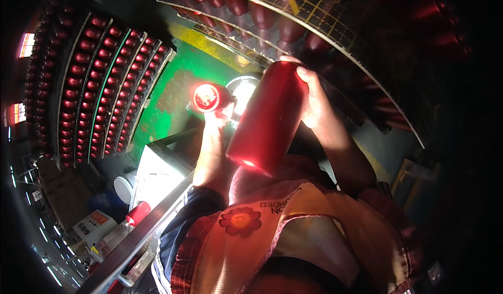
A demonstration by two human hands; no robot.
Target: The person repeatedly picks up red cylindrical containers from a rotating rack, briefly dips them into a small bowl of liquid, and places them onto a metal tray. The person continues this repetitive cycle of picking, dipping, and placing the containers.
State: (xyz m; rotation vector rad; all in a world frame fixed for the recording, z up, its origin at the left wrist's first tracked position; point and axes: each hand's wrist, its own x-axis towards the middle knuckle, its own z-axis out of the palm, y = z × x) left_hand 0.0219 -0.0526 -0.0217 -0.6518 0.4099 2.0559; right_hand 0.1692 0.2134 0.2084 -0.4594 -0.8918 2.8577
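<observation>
My right hand (316,101) grips a large glossy red cylindrical bottle (268,118), tilted and close in front of me. Its fingers wrap the far end, partly hidden behind the bottle. To the left, my left hand (219,117) is closed around a second red bottle (207,98), held with a pale, ringed round end facing up. Both bottles are apart from each other. Just beyond them is a brightly lit round pale thing (242,91), partly covered by the right-hand bottle; glare hides what it is.
Racks of red bottles (109,79) stand at the left, and a curved-looking shelf edge (335,38) with more bottles runs across the top right. A metal rail (141,234) passes at lower left, beside a control box (93,226), a red cylinder (138,213) and a white bucket (124,187).
</observation>
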